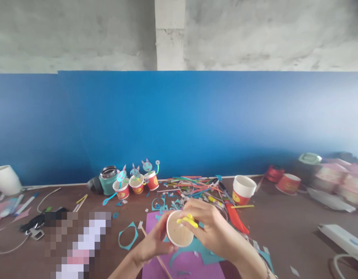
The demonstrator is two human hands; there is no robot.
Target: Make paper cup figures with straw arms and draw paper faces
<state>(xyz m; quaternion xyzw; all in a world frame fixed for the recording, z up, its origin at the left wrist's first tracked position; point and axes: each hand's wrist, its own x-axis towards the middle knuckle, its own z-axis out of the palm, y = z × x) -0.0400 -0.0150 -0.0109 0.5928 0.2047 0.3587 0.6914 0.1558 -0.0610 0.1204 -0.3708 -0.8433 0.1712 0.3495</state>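
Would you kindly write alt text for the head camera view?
A person's left hand holds a round, white-rimmed paper cup while the right hand pinches a yellow, stick-like piece over it, above a purple sheet. Behind, on a dark brown table, three red-and-white paper cups bearing blue animal-face cutouts stand before a blue partition.

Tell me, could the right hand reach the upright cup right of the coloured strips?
Probably yes: only low-lying things, like the red object, seem to lie between the right hand and the upright cup. That hand holds a yellow piece, though, which it might have to put down first.
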